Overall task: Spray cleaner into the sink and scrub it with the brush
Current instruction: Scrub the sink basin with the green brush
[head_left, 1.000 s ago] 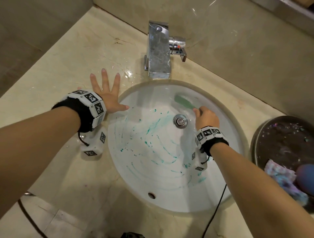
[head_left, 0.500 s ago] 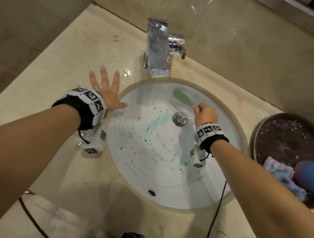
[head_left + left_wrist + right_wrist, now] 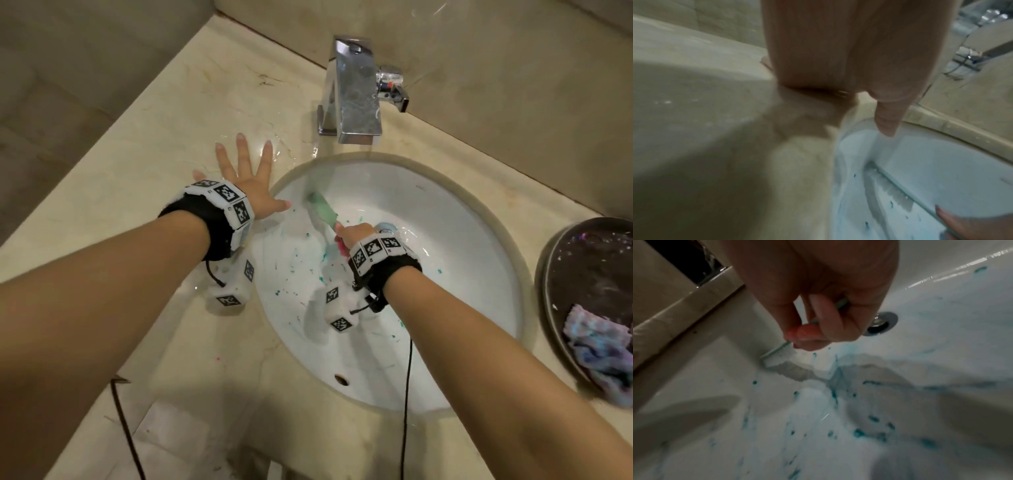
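Note:
A white oval sink point(image 3: 455, 281) is set in the beige counter, its basin flecked with teal cleaner point(image 3: 834, 394). My right hand point(image 3: 354, 234) grips the handle of a green brush point(image 3: 322, 210) inside the basin, left of the drain point(image 3: 880, 322). The brush's white bristles point(image 3: 777, 357) press on the left wall of the sink point(image 3: 705, 369). My left hand point(image 3: 251, 186) lies flat with fingers spread on the wet counter at the sink's left rim, thumb point(image 3: 888, 116) over the rim. No spray bottle is in view.
A chrome faucet point(image 3: 352, 92) stands behind the sink. At the right edge a dark round bowl point(image 3: 561, 281) holds a blue-purple cloth point(image 3: 603, 346). Black cables point(image 3: 407, 394) hang from both wrists. A wall runs close behind the counter point(image 3: 154, 144).
My right hand has carried the brush from the back of the basin, behind the drain, across to the left wall near my left thumb. The teal streaks look thinner. My left hand stays put.

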Tool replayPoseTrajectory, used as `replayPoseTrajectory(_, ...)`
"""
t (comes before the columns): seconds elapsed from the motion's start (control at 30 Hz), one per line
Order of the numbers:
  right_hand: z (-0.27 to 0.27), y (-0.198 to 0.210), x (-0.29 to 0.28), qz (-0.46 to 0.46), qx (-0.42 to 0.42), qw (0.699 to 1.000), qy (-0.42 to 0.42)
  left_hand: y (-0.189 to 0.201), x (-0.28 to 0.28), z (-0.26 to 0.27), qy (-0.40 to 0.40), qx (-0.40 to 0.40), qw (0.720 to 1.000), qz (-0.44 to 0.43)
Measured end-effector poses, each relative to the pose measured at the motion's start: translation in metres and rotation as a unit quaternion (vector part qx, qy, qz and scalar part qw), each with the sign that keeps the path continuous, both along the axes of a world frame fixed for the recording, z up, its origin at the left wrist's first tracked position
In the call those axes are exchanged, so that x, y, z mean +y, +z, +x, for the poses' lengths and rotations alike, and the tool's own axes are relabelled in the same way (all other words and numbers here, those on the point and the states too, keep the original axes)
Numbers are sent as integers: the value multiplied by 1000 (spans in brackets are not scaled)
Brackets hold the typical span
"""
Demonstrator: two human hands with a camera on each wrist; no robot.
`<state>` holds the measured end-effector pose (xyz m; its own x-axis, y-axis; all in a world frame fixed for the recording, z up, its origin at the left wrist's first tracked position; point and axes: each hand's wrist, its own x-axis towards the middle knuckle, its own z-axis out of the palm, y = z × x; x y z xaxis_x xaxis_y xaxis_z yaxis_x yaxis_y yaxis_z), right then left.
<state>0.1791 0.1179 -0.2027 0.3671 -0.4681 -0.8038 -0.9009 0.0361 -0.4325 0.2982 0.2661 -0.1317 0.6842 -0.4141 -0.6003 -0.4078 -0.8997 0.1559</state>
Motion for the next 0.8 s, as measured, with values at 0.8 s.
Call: replayPoseTrajectory(0.8, -9, 46, 75, 186, -108, 973, -89, 16, 67, -5, -66, 0, 998, -7)
